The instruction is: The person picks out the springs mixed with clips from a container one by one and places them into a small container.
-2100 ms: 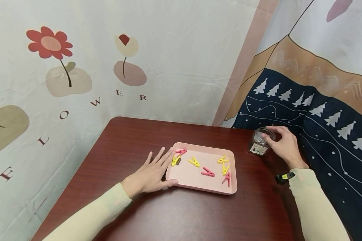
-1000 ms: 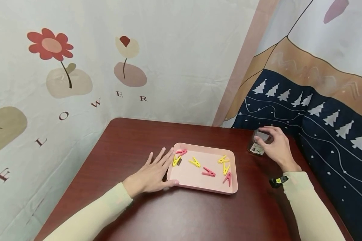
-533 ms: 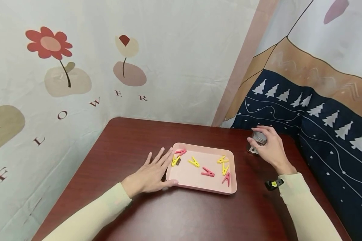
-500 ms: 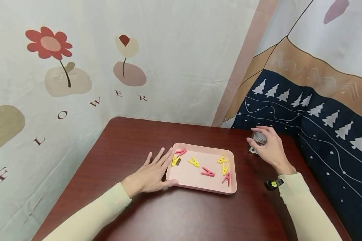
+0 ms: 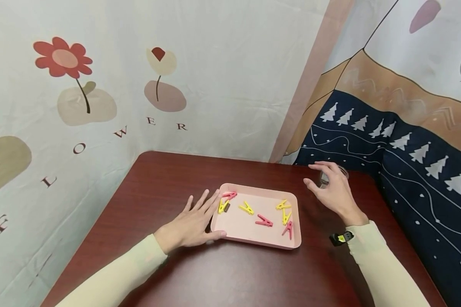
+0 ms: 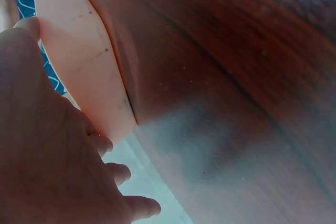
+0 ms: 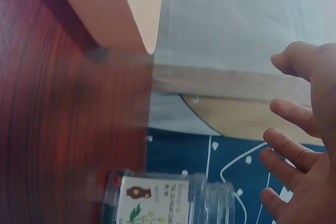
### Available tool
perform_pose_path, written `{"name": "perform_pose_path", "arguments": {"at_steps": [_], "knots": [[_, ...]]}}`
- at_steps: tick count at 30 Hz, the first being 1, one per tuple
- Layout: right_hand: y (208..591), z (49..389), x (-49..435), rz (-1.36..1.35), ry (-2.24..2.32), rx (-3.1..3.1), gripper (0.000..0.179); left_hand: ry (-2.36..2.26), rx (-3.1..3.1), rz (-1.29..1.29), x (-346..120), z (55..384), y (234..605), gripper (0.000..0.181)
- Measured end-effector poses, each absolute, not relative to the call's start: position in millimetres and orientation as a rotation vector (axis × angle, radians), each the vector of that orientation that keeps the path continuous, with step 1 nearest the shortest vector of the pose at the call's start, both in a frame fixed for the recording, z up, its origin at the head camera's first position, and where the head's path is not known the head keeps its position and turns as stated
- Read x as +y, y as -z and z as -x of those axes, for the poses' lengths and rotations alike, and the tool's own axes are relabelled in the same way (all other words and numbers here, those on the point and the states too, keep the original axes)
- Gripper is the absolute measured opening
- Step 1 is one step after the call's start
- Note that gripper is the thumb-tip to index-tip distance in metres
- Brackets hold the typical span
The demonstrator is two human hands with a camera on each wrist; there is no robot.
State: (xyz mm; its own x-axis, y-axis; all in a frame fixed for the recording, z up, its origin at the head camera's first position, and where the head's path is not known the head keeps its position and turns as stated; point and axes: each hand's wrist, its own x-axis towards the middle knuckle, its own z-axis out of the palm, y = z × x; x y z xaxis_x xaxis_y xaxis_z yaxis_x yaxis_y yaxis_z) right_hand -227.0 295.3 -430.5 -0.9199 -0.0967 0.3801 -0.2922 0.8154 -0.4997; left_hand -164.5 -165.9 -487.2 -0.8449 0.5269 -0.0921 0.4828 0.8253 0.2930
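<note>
My left hand (image 5: pixel 190 224) lies at the left end of a pink tray (image 5: pixel 242 228), fingers straight and spread, touching its rim. Inside the tray are several small plastic clothespins, among them a yellow clothespin (image 5: pixel 246 208) and a red clothespin (image 5: pixel 264 221). A small dark ridged piece (image 5: pixel 227 207) lies by the yellow one at the left. My right hand (image 5: pixel 336 192) hovers with fingers apart and nothing held. Behind it, partly hidden, stands a clear jar (image 5: pixel 324 179). The right wrist view shows the jar's label (image 7: pixel 152 203) and a gap between jar and fingers.
Everything stands on a dark red-brown wooden table (image 5: pixel 169 170). A white printed cloth (image 5: pixel 230 85) hangs behind it, and a dark blue cloth (image 5: pixel 411 179) with white trees borders the right side.
My right hand has drawn away from the jar, moving left towards the tray, with its fingers spreading apart. The jar stays at the back right. My left hand and the clothespins have not moved.
</note>
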Motion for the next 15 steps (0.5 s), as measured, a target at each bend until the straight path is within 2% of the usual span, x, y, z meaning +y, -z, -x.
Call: {"name": "perform_pose_path", "arguments": {"at_steps": [15], "knots": [[429, 222, 262, -0.434, -0.778, -2.707, 0.055, -0.392, 2.836, -0.790, -166, 165, 485, 0.118]]}}
